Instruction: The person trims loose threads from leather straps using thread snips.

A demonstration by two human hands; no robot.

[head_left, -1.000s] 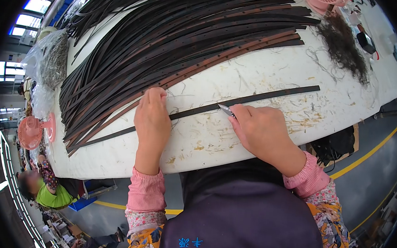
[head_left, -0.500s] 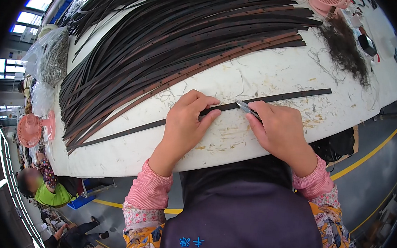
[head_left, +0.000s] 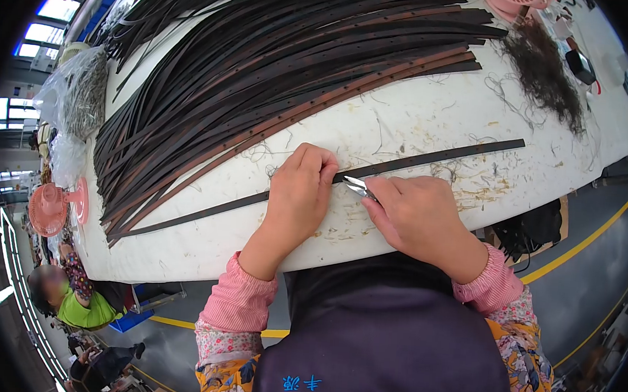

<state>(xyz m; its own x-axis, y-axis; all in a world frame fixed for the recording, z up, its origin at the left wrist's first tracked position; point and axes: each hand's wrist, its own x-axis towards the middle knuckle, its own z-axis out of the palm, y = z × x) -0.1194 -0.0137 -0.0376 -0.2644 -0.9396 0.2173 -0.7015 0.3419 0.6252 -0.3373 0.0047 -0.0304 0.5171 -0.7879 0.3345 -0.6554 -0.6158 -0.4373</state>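
A long dark strip (head_left: 433, 155) lies diagonally across the white table, apart from the big pile of black and brown strips (head_left: 263, 83). My left hand (head_left: 301, 195) is over the strip near its middle, its thumb and fingers pinched together; what is between the fingertips is too small to make out. My right hand (head_left: 418, 214) is closed round small metal snips (head_left: 358, 187), whose tips touch or hover just over the strip's edge, right beside my left fingertips. The snips' handles are mostly hidden in the hand.
Dark loose fibres (head_left: 544, 74) lie at the right of the table (head_left: 302, 257), near a pink fan (head_left: 515, 2). Another pink fan (head_left: 48, 209) and a plastic bag (head_left: 81, 92) are at the left. A person in green (head_left: 87, 311) is beyond the left edge.
The strip has shifted right since the first frame. My left hand moved right along it and now pinches. My right hand with the snips went right, then came back left toward my left fingers.
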